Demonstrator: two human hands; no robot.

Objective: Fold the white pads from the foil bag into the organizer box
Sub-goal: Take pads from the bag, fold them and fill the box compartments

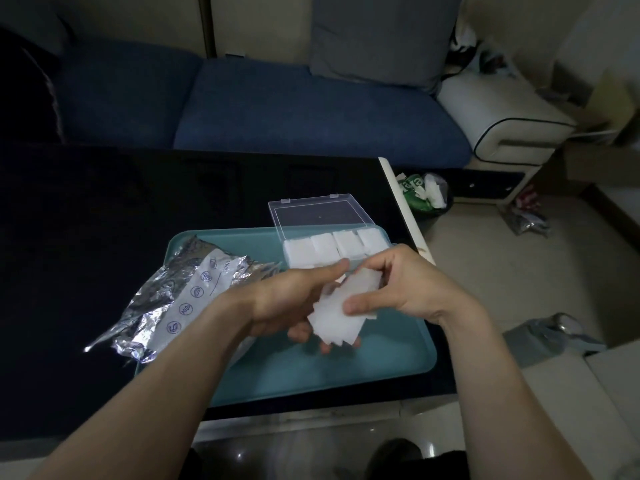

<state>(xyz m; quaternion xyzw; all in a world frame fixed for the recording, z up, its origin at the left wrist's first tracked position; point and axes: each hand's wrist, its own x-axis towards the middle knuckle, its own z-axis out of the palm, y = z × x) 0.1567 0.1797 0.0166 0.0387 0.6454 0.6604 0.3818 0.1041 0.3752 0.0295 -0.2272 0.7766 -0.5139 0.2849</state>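
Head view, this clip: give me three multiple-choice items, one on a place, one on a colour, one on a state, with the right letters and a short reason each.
1. Where does the foil bag lie?
A. at the left edge of the tray
B. inside the box
C. on the sofa

2. What colour is the tray?
A. red
B. teal
C. yellow

3. How is the lid of the organizer box?
A. shut
B. taken off and lying on the floor
C. open, hinged back

Answers:
1 A, the crumpled bag rests partly on the tray's left edge and partly on the dark table.
2 B, its bare surface is blue-green.
3 C, the clear lid stands back, and white pads fill the compartments in view.
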